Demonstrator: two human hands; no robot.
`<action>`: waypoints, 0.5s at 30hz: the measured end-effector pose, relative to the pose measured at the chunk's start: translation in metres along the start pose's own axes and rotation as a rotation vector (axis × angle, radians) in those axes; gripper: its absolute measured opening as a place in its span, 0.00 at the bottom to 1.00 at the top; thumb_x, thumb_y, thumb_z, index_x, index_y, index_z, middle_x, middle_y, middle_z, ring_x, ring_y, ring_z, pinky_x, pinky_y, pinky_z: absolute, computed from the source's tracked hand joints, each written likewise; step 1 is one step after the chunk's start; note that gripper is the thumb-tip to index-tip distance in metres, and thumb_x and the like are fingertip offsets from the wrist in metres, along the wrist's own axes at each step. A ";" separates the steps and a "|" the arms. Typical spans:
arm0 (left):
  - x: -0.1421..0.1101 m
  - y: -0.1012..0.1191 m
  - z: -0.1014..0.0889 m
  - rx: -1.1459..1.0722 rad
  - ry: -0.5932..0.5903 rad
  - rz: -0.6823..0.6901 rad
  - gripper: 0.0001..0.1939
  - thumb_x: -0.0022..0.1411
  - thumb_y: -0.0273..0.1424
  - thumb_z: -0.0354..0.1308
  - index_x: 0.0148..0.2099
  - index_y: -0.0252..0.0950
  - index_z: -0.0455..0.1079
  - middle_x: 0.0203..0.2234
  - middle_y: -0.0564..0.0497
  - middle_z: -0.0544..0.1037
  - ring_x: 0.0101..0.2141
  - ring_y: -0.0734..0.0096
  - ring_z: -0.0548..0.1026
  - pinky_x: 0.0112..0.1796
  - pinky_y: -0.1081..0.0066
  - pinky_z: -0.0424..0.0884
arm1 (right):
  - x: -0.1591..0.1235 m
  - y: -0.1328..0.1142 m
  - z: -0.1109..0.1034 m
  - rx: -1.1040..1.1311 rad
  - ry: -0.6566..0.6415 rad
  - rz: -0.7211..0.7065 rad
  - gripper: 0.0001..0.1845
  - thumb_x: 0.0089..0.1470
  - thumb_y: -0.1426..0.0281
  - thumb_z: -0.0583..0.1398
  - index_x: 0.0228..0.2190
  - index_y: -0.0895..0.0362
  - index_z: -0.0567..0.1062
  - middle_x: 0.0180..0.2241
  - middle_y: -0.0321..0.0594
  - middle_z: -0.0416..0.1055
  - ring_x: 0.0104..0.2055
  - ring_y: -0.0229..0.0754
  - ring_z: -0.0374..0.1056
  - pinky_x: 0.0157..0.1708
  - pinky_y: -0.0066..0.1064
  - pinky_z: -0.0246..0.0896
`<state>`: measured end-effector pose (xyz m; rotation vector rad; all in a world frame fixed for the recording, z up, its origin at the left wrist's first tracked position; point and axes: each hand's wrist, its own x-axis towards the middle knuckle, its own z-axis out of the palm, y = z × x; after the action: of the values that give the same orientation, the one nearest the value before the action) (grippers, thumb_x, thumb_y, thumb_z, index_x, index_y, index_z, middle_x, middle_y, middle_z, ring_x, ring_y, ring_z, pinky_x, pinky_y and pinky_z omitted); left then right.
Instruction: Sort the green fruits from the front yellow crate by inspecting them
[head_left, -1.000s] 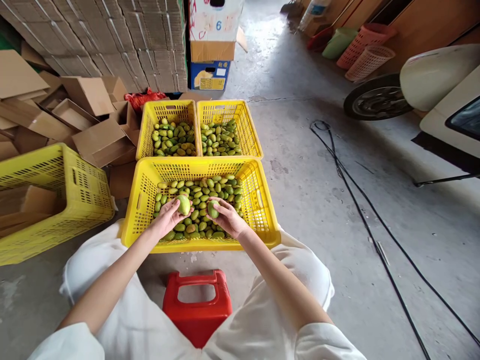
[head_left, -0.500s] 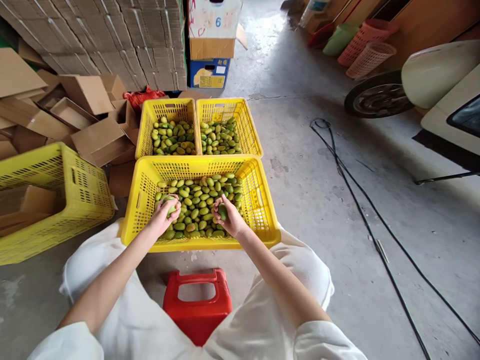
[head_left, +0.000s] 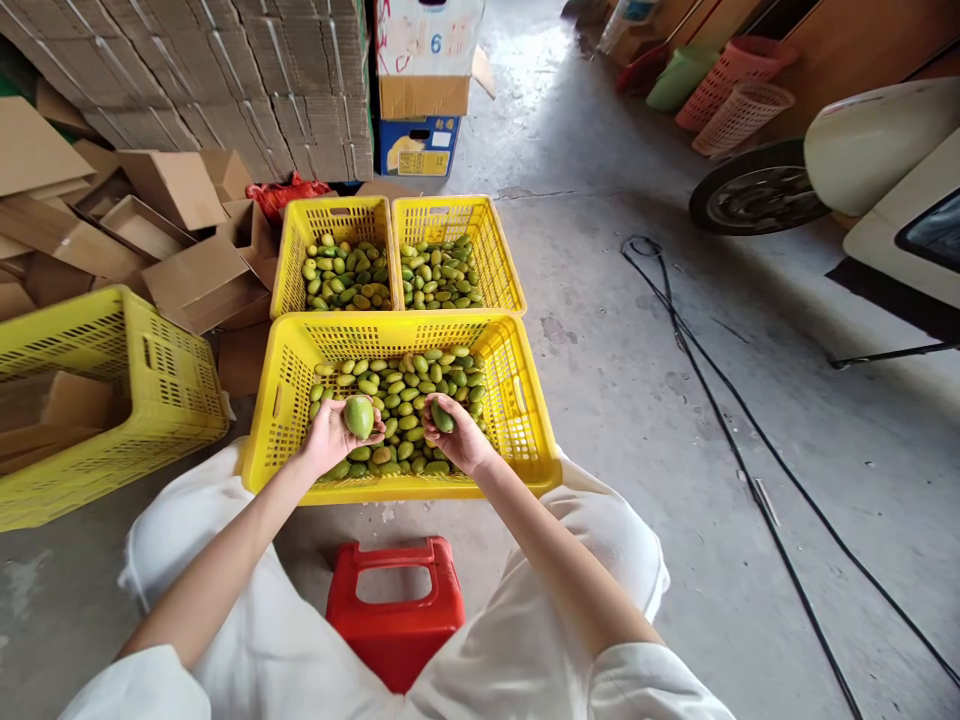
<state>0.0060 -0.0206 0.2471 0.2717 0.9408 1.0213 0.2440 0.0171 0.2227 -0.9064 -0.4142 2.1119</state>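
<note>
The left hand (head_left: 328,438) curls around a pale fruit (head_left: 358,416) and the right hand (head_left: 463,442) around a darker fruit (head_left: 442,418), where light pressure should best prevent bruising.

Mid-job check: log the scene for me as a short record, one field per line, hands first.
Left hand: palm turned up, holding a light green mango-like fruit
Right hand: fingers curled around a darker green fruit
Hands' position: apart, over the front yellow crate
Front crate contents: many loose green and yellowish fruits
Beyond it: rear left crate and rear right crate, side by side, both holding similar fruits
Far left: another yellow crate, holding cardboard
Floor at right: black cord
</note>
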 end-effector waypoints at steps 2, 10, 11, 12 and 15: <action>-0.001 -0.001 0.001 -0.014 -0.055 -0.007 0.15 0.57 0.35 0.67 0.44 0.33 0.74 0.36 0.42 0.82 0.34 0.60 0.81 0.31 0.66 0.78 | 0.000 -0.003 0.001 0.013 0.049 -0.019 0.20 0.38 0.63 0.78 0.31 0.54 0.76 0.30 0.32 0.72 0.28 0.33 0.64 0.22 0.22 0.58; -0.002 -0.003 -0.006 0.066 -0.088 0.073 0.23 0.46 0.35 0.80 0.39 0.34 0.73 0.29 0.50 0.77 0.26 0.77 0.72 0.23 0.79 0.68 | -0.001 -0.001 0.002 -0.072 0.146 -0.058 0.22 0.36 0.65 0.77 0.32 0.55 0.75 0.27 0.29 0.68 0.22 0.27 0.53 0.18 0.21 0.38; -0.002 -0.003 -0.007 0.092 -0.099 0.078 0.23 0.46 0.36 0.80 0.38 0.33 0.74 0.29 0.50 0.77 0.25 0.77 0.71 0.22 0.79 0.67 | -0.001 -0.001 0.002 -0.069 0.148 -0.061 0.22 0.38 0.62 0.77 0.31 0.55 0.74 0.27 0.29 0.68 0.21 0.27 0.53 0.18 0.21 0.38; -0.002 -0.003 -0.007 0.116 -0.114 0.085 0.22 0.46 0.37 0.80 0.37 0.33 0.74 0.28 0.50 0.76 0.26 0.77 0.71 0.22 0.79 0.66 | -0.001 -0.001 0.001 -0.060 0.136 -0.054 0.21 0.40 0.60 0.76 0.31 0.55 0.75 0.27 0.30 0.68 0.21 0.28 0.54 0.18 0.22 0.39; -0.003 -0.005 -0.005 0.156 -0.145 0.122 0.19 0.48 0.36 0.78 0.34 0.33 0.74 0.27 0.51 0.75 0.25 0.78 0.70 0.22 0.79 0.66 | 0.000 -0.003 -0.001 0.008 0.052 -0.021 0.17 0.45 0.58 0.71 0.34 0.54 0.76 0.30 0.34 0.72 0.24 0.33 0.61 0.19 0.24 0.51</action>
<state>0.0046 -0.0266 0.2432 0.5320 0.8816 1.0268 0.2458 0.0192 0.2237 -0.9460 -0.3861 2.0655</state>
